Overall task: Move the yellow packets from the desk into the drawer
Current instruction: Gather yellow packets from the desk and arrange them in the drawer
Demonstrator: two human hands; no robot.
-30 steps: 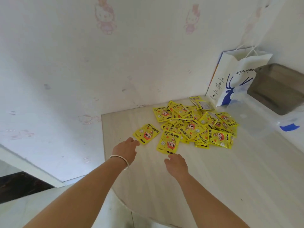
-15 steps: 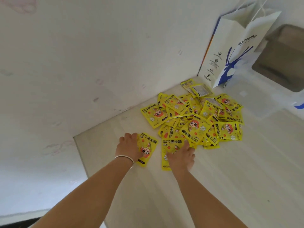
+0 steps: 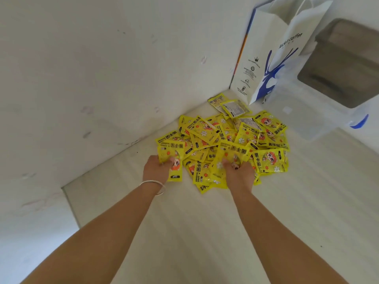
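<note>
A heap of several yellow packets point(image 3: 235, 138) with cartoon prints lies on the pale wooden desk point(image 3: 205, 232), close to the wall corner. My left hand point(image 3: 156, 170), with a thin bracelet on the wrist, grips one yellow packet point(image 3: 171, 160) at the heap's left edge. My right hand point(image 3: 239, 173) holds another yellow packet point(image 3: 230, 154) at the heap's near edge, thumb on top. Both packets are lifted slightly off the desk. No drawer is in view.
A white paper bag point(image 3: 274, 52) with a blue deer logo stands upright behind the heap against the wall. A clear plastic box point(image 3: 303, 117) with a blue clip sits at right, beside a grey-brown box point(image 3: 344, 64). The desk's left edge point(image 3: 70, 206) drops off.
Both hands went from flat on the nearest packets to closing on one each and lifting them. The camera has tilted closer over the heap.
</note>
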